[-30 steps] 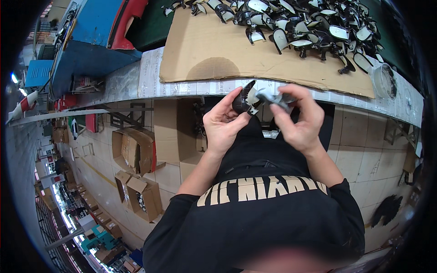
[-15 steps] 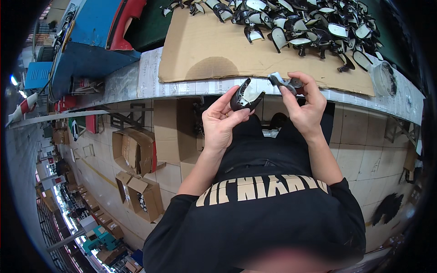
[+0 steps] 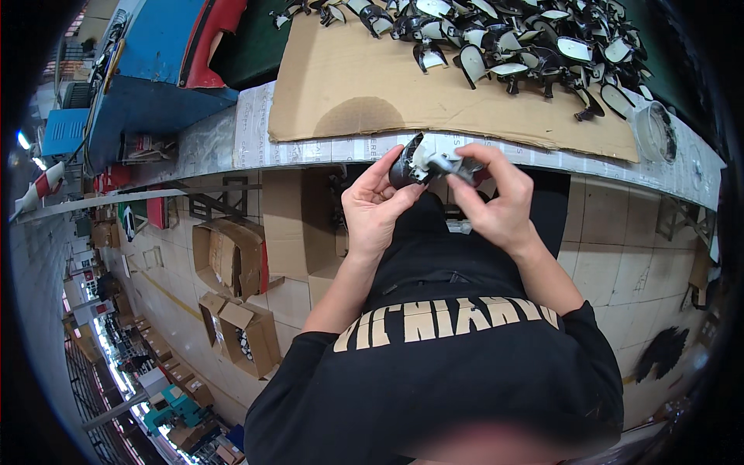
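In my left hand (image 3: 370, 208) is a glossy black curved shell (image 3: 405, 168) with a whitish inside, gripped between thumb and fingers above the table's near edge. My right hand (image 3: 500, 200) pinches a small grey-and-black part (image 3: 457, 164), blurred by motion, so I cannot make out its exact kind. That part meets or overlaps the shell's open side; whether the two touch is unclear. Beyond both hands, at the back right, lies a heap of similar black pieces with white faces (image 3: 535, 46), some with short stems.
A cardboard sheet (image 3: 333, 85) covers the table top under the heap. At its right stands a clear round tub (image 3: 655, 133). A blue machine body (image 3: 155, 101) with a red part sits to the left. Open cardboard boxes (image 3: 240, 333) stand on the floor below left.
My right hand has moved left and slightly down, bringing its small part from a gap away up to the black shell. The left hand has stayed nearly still.
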{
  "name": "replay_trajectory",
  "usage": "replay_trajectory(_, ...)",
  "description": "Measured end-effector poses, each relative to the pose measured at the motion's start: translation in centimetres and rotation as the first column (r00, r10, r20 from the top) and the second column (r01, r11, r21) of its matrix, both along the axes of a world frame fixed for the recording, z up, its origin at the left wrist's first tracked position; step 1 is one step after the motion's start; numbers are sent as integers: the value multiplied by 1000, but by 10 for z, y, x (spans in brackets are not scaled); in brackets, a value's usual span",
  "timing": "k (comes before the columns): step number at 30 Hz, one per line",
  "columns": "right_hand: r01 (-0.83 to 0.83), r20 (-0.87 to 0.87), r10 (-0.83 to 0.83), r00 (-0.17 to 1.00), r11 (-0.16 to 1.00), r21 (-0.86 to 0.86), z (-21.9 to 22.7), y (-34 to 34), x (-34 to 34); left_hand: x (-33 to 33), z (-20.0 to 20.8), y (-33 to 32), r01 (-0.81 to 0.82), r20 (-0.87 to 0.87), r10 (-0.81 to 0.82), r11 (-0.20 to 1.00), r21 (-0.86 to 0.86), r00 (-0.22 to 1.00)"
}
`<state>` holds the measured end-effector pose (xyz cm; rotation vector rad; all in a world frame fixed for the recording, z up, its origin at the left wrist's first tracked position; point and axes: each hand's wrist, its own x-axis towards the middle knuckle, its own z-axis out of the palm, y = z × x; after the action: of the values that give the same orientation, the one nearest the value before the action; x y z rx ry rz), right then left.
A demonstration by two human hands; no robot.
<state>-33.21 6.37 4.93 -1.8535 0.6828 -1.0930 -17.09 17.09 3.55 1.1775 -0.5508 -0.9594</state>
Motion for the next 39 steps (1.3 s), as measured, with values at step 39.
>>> replay_trajectory(39,-176,395,-50,917,839,515,-72,-123,-53,72,-49,-185,-53,985,124,992,-119,123)
